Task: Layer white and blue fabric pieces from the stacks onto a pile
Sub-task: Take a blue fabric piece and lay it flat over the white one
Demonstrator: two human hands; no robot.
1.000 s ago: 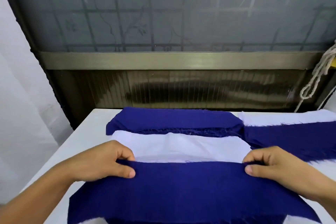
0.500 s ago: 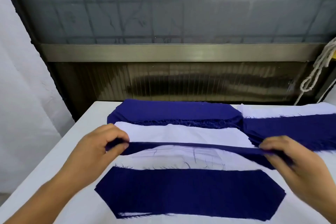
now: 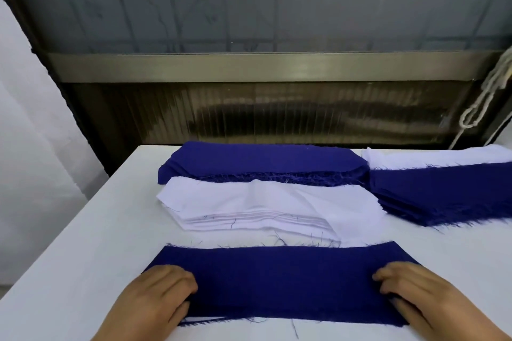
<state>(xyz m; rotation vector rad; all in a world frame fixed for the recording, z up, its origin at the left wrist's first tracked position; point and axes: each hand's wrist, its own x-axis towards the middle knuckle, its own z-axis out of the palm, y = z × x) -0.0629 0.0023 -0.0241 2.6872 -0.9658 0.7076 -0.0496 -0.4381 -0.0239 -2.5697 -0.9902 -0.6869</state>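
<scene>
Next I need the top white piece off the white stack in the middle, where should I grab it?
Pinch the top sheet of the white stack at its two short ends, coming from the near side. It lies flat and long, its near edge is fanned and exposed, and its far edge abuts the blue stack.

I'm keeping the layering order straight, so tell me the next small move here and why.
Probably let go and reach for the top sheet of the white stack. A blue piece lies flat on the near pile, with the left hand and right hand at its ends, so white seems due next.
</scene>
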